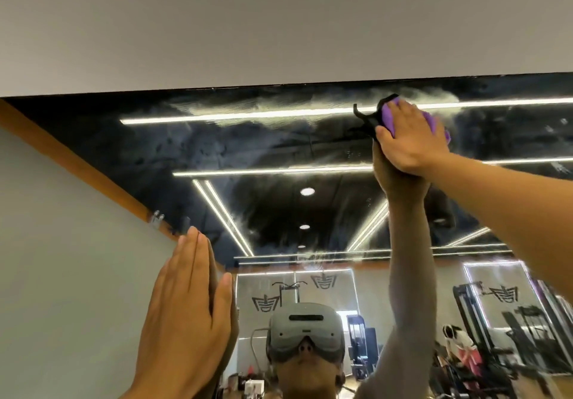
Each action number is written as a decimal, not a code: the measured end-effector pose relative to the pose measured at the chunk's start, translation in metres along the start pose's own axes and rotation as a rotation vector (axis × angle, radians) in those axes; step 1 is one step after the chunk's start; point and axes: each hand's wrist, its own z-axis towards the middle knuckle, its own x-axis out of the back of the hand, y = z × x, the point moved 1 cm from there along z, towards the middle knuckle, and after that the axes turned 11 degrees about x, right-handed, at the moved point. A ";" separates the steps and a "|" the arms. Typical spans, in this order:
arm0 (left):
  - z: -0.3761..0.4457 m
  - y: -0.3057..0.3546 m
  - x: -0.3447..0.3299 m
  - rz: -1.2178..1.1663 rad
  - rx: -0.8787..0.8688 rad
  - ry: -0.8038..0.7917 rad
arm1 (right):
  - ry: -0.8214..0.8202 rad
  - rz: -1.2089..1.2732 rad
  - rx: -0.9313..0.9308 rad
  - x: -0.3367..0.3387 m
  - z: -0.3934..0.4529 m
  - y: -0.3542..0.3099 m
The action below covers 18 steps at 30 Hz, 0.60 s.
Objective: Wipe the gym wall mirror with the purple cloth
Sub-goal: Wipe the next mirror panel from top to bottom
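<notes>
Left hand (189,315) flat on the mirror (279,156) low at its left edge, fingers straight, holding nothing. Right hand (409,138), fingers extended, presses the purple cloth (389,117) against the glass near the top edge, beside hazy smears (248,113).

purple cloth (389,116), streaky mirror (279,150), grey wall (279,20)

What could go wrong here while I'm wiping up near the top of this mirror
The left hand lies flat on the mirror, so it may leave fresh prints on the glass. The right hand presses the purple cloth at full stretch by the top edge, so it could slip or miss the hazy streaks further left.
</notes>
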 end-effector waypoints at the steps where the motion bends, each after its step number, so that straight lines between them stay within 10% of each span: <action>1: 0.000 -0.001 0.000 -0.001 -0.008 -0.002 | 0.020 -0.012 -0.037 -0.003 -0.002 -0.007; 11: -0.006 -0.008 0.010 -0.035 -0.035 0.016 | -0.137 0.076 0.612 -0.057 -0.102 -0.207; 18: -0.008 -0.024 0.016 0.001 -0.022 -0.020 | -0.177 0.044 0.742 -0.045 -0.084 -0.162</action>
